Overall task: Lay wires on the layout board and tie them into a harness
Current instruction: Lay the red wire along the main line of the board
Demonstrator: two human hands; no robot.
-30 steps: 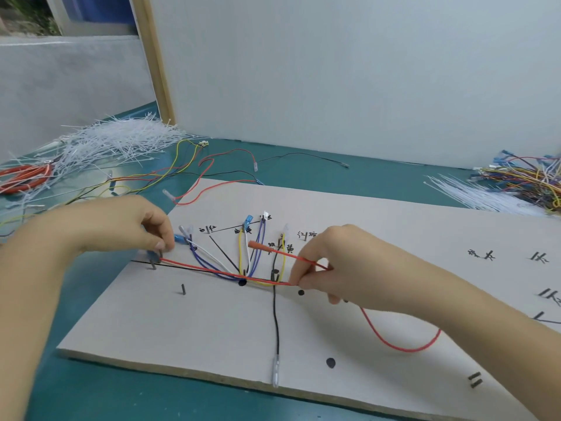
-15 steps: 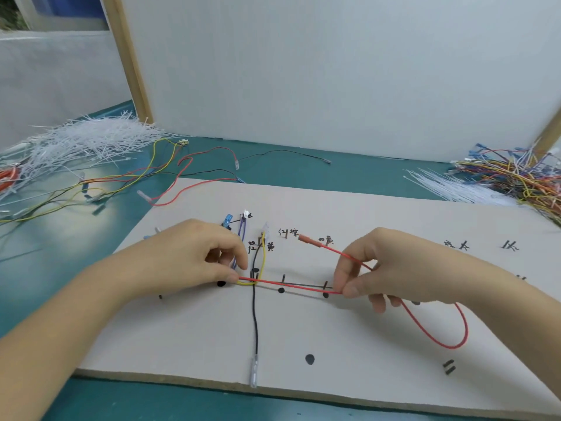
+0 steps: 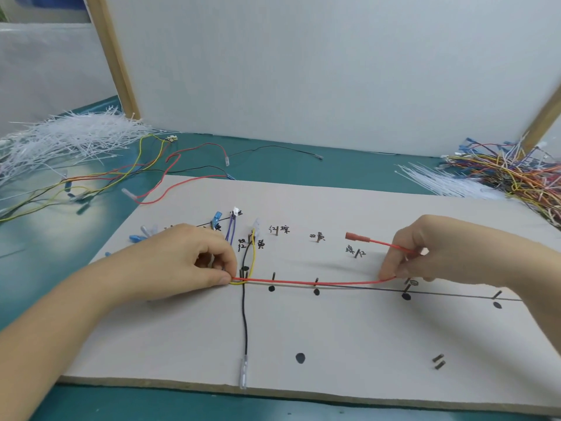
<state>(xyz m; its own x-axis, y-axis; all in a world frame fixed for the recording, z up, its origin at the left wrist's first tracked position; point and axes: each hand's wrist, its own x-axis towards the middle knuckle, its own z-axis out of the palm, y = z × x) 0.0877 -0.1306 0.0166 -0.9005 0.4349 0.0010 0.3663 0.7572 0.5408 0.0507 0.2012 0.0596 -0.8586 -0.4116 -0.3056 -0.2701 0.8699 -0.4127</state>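
Your left hand (image 3: 182,265) pinches the red wire (image 3: 315,281) between thumb and forefinger, pressing it down on the layout board (image 3: 334,344) where the yellow wire (image 3: 254,253) and black wire (image 3: 244,323) meet at a peg. Your right hand (image 3: 431,250), at 3 o'clock from the left, pinches the same red wire farther along. Between your hands the wire runs taut just above the drawn black line (image 3: 455,294), passing a row of short pegs. At your right fingers it doubles back, and its free end, tipped with a red terminal (image 3: 356,237), points toward 9 o'clock above the board. How tightly your right fingers clamp at the bend is hard to judge, since they hide the wire there.

The black wire drops from the junction toward 6 o'clock and ends in a clear sleeve (image 3: 243,372) at the near board edge. Blue and purple leads (image 3: 230,229) fan out toward 12 o'clock from your left hand.

On the green table (image 3: 334,165), a heap of white cable ties (image 3: 66,141) lies at 10 o'clock, with loose wires (image 3: 145,171) beside it. A tangle of coloured wires (image 3: 510,171) sits at 2 o'clock.
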